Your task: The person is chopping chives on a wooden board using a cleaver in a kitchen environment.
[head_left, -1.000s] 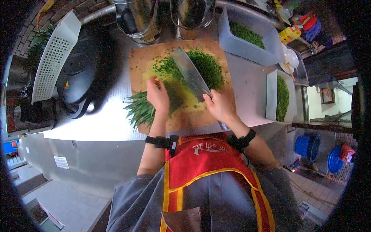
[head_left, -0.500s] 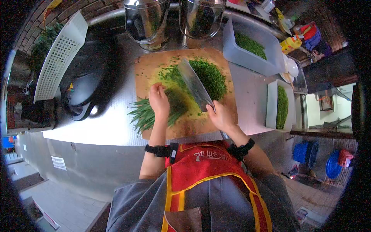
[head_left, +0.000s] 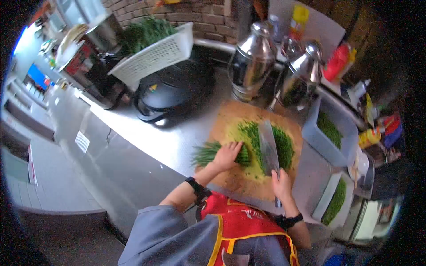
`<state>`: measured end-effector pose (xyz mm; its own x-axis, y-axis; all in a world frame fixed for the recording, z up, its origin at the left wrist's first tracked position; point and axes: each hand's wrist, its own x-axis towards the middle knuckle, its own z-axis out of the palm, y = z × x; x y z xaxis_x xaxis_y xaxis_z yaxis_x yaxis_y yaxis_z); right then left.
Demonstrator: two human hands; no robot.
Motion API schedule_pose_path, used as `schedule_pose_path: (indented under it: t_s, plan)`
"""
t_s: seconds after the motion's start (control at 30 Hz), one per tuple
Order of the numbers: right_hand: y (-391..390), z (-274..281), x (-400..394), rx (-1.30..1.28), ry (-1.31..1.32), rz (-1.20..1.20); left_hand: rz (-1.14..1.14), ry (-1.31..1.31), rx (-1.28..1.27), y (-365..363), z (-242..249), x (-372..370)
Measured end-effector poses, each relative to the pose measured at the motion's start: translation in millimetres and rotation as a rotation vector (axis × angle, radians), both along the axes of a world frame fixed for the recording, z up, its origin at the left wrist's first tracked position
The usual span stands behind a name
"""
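Note:
A wooden cutting board (head_left: 224,177) lies on the metal counter. My left hand (head_left: 227,156) rests over the cut end of a bunch of long green chives (head_left: 204,153), fingers bent across it and pressing it to the board. In my right hand (head_left: 282,182) is the handle of a cleaver (head_left: 269,146). Its broad blade stands between the bunch and a heap of chopped chives (head_left: 284,146), with the tip pointing away from me. Finer green bits lie scattered left of the blade.
Behind the board stand two steel flasks (head_left: 252,57). A black round-lidded appliance (head_left: 171,91) sits at the left under a white perforated basket (head_left: 155,57). To the right are a translucent bin (head_left: 339,153) and a white tray (head_left: 320,208), both holding chopped greens.
My left hand has come down from above the bunch onto its cut end. The cleaver stays in my right hand beside the chopped heap. My view has turned left.

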<state>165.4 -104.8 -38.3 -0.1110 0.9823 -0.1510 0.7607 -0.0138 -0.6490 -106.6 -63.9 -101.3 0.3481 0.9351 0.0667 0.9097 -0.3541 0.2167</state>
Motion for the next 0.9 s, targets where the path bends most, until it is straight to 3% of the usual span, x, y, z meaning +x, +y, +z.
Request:
schedule_pose_path:
  t_s: [0.1,0.13,0.2,0.4,0.67,0.77,0.87,0.9]
  plan:
    - [2.4,19.7,0.4,-0.067,-0.008,-0.013,0.068,-0.008,-0.178,12.9,27.0,3.1]
    - [-2.9,28.2,-0.5,-0.077,-0.017,-0.02,0.083,-0.015,-0.123,15.9,24.3,6.0]
    - [-6.0,33.3,-7.4,0.169,-0.016,0.045,0.089,-0.036,-0.046,16.5,4.5,9.8]
    - [-3.5,20.8,-24.5,0.056,-0.24,0.114,0.096,-0.197,-0.03,13.9,22.7,1.5]
    - [-6.4,3.9,-48.4,-0.03,-0.148,0.141,-0.008,-0.41,-0.398,42.8,20.8,-24.2]
    - [-7.3,11.4,-45.2,0.007,-0.1,0.095,0.221,-0.727,-0.408,58.5,-16.1,-25.4]
    - [-15.4,18.9,-31.0,0.081,-0.052,0.071,0.415,-0.484,-0.309,49.2,14.9,-3.4]
    - [-19.3,40.6,-23.8,0.071,-0.069,0.092,0.441,-0.446,-0.118,46.1,5.0,4.0]
